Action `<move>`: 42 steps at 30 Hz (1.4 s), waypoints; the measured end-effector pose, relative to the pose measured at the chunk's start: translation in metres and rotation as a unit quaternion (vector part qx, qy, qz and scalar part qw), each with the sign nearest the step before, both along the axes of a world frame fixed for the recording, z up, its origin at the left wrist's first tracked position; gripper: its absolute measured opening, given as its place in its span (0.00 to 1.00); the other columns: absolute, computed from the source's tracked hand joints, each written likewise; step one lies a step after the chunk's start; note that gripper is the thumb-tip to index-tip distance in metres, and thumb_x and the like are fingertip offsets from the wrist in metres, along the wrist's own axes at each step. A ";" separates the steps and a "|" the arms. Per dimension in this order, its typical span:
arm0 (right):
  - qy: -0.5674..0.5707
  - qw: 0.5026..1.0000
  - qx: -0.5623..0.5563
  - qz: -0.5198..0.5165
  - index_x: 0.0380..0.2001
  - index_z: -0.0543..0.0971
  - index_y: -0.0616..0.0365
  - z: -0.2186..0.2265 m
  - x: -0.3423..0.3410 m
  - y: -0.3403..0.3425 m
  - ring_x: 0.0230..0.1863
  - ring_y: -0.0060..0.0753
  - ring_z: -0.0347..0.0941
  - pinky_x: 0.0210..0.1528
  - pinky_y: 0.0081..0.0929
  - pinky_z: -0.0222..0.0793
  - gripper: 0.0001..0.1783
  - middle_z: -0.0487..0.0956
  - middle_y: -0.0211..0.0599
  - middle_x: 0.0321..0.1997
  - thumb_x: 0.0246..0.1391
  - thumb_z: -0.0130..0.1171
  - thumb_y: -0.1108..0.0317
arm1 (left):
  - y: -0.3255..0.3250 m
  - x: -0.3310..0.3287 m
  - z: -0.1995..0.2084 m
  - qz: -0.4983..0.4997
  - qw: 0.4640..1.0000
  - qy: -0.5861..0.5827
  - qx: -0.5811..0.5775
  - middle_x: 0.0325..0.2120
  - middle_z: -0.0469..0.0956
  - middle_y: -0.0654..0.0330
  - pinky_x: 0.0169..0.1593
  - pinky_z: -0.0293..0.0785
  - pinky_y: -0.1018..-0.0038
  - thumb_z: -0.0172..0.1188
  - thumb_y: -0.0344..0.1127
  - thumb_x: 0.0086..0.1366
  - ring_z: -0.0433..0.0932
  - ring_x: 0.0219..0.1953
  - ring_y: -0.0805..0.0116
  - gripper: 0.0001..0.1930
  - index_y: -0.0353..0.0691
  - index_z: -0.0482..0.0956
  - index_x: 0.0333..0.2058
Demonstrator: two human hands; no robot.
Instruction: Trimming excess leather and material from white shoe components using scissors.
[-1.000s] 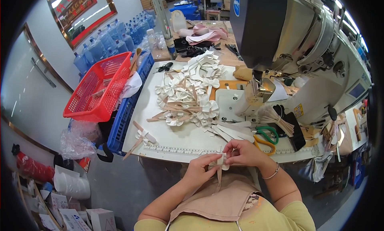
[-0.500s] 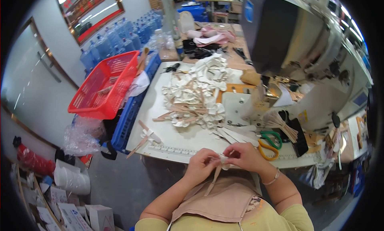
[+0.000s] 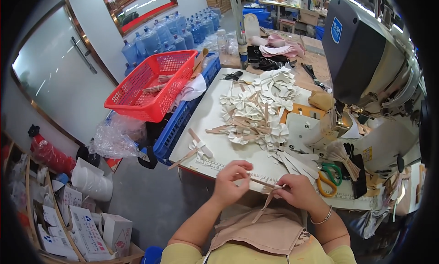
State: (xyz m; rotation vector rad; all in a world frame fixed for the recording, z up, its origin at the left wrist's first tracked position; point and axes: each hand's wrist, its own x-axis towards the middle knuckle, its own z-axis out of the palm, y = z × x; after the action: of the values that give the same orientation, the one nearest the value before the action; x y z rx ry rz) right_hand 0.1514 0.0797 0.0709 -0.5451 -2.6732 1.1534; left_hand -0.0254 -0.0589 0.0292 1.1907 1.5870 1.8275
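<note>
A narrow beige strap (image 3: 262,181) runs straight between my two hands, just past the table's front edge. My left hand (image 3: 232,184) has curled fingers around one end of it. My right hand (image 3: 297,191) pinches the strap at a fold, and a loose tail (image 3: 262,210) hangs from there over my brown apron (image 3: 256,232). Whatever else lies inside the right fingers is hidden. Farther on, the white table (image 3: 201,122) bears a heap of white flower-shaped pieces (image 3: 256,111) with beige straps. One such flower piece (image 3: 200,148) lies apart at the left front corner.
Scissors with green and yellow handles (image 3: 328,179), flat white strips (image 3: 297,163) and a bundle of thin sticks (image 3: 343,156) lie right of my hands. A sewing machine (image 3: 370,67) rises behind them. A red basket (image 3: 151,83) rests over a blue crate (image 3: 183,122) at left.
My hands have moved apart, and the strap now stretches between them; the white piece seen at my fingers is no longer visible. The whole view has shifted, moving the table rightward.
</note>
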 end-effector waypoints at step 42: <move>0.206 0.956 -0.127 -0.165 0.37 0.78 0.63 0.015 0.020 0.043 0.28 0.17 0.69 0.32 0.16 0.66 0.10 0.77 0.30 0.25 0.52 0.60 0.70 | 0.088 -0.020 0.051 -0.173 0.963 -0.205 -0.035 0.35 0.74 0.63 0.33 0.70 0.80 0.53 0.28 0.64 0.73 0.27 0.76 0.15 0.37 0.71 0.49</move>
State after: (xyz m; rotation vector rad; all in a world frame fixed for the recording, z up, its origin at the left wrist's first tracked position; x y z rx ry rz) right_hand 0.1718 0.1224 0.0864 -0.6724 -2.0100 1.3401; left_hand -0.0450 0.0294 0.0801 0.9127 1.1226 1.6418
